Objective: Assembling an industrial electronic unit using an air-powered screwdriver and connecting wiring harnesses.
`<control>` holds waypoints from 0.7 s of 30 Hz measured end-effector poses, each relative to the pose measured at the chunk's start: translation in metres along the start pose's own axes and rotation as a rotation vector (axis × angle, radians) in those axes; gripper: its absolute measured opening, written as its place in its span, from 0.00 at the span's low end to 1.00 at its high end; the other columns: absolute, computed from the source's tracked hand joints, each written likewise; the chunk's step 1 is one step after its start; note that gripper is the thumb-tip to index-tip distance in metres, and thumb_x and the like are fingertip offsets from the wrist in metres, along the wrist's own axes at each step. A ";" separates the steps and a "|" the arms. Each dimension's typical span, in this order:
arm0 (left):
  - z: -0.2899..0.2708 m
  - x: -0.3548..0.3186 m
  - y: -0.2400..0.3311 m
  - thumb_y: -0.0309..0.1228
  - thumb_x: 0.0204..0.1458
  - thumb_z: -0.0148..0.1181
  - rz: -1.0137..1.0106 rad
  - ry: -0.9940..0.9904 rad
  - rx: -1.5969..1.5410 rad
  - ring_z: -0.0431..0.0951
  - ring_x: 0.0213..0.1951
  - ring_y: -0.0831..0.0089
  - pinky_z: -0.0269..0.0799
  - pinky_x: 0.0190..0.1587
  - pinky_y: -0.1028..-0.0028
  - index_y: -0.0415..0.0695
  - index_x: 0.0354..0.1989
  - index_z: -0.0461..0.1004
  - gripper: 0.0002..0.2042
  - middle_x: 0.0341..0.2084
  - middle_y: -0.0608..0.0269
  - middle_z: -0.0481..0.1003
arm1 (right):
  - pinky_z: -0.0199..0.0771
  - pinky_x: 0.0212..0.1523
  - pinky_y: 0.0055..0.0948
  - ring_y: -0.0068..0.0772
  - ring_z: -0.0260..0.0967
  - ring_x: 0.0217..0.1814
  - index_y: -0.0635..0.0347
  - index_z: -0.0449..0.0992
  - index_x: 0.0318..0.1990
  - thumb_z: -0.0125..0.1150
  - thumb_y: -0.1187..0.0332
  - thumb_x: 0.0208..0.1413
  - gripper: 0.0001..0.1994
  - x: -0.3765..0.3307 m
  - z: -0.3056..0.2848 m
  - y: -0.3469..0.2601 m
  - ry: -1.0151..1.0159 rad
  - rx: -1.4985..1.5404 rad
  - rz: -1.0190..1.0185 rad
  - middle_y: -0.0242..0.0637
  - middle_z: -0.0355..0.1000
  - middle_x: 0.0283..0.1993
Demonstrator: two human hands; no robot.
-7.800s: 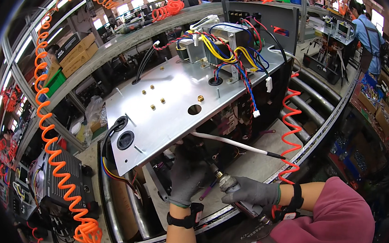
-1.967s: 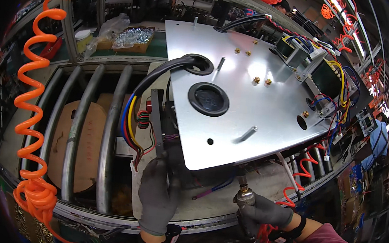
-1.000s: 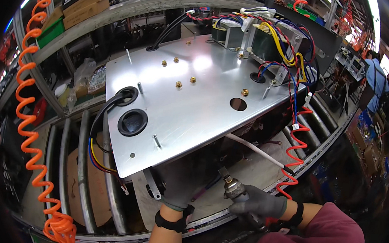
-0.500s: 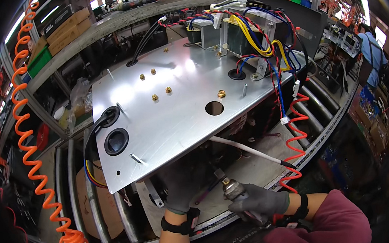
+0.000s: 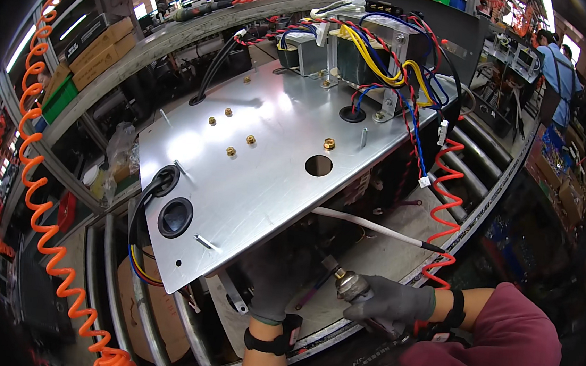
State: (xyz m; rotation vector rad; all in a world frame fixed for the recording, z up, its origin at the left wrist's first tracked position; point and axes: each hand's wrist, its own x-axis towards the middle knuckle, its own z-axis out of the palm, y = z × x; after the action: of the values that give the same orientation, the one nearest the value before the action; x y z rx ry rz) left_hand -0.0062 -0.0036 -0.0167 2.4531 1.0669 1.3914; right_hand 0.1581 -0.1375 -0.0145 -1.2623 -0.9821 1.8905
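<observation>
My right hand [image 5: 394, 300], in a grey glove, is closed around an angle-head air wrench [image 5: 351, 286]. The wrench's socket end points up and left, below the front edge of a large silver metal plate [image 5: 265, 187]. My left hand [image 5: 273, 289], also gloved in grey, reaches in under that edge. Its fingers are lost in the shadow there, so what they touch is hidden. Near the tool, a white sleeved cable [image 5: 366, 222] with a black end sticks out from beneath the plate. Brass-coloured nuts, upright studs and black grommets are on the plate's top.
Transformers [image 5: 359, 60] with yellow, blue and red wires stand at the plate's far right. A coiled orange hose [image 5: 45, 227] hangs at the left, and a red coiled hose [image 5: 445, 217] at the right. Rollers [image 5: 149, 310] run underneath. Another person [image 5: 560, 77] stands far right.
Both hands and the wrench stay nearly in place. The plate and the parts on it appear shifted very slightly left in the picture.
</observation>
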 end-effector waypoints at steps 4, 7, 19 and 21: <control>-0.002 0.002 0.004 0.29 0.41 0.60 0.009 -0.016 -0.009 0.79 0.39 0.61 0.74 0.45 0.65 0.43 0.43 0.78 0.17 0.36 0.56 0.79 | 0.69 0.21 0.21 0.19 0.67 0.21 0.61 0.64 0.45 0.62 0.66 0.54 0.16 0.001 -0.001 0.005 0.021 -0.007 -0.004 0.30 0.68 0.24; -0.003 0.001 0.003 0.29 0.41 0.59 -0.011 -0.006 -0.045 0.79 0.41 0.62 0.74 0.46 0.65 0.43 0.43 0.78 0.17 0.37 0.57 0.79 | 0.68 0.22 0.21 0.19 0.66 0.22 0.62 0.64 0.45 0.62 0.66 0.54 0.16 0.000 0.001 0.000 0.018 -0.002 -0.010 0.30 0.68 0.25; 0.004 -0.009 -0.009 0.34 0.38 0.61 0.006 -0.114 0.022 0.59 0.57 0.40 0.54 0.61 0.47 0.46 0.47 0.73 0.22 0.52 0.46 0.65 | 0.69 0.24 0.21 0.18 0.66 0.24 0.61 0.63 0.49 0.62 0.65 0.54 0.19 -0.002 -0.002 0.002 -0.031 0.030 0.046 0.30 0.67 0.27; 0.005 -0.007 -0.009 0.34 0.38 0.61 0.017 -0.124 0.069 0.60 0.57 0.41 0.54 0.61 0.46 0.47 0.38 0.76 0.15 0.51 0.47 0.66 | 0.69 0.26 0.21 0.17 0.66 0.26 0.60 0.63 0.48 0.63 0.64 0.54 0.19 0.002 -0.004 0.010 -0.007 -0.019 -0.017 0.29 0.67 0.28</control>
State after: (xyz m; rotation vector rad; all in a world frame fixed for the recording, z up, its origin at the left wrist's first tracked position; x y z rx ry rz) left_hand -0.0097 -0.0004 -0.0284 2.5643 1.0870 1.2073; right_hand 0.1600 -0.1397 -0.0252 -1.2549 -1.0142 1.8779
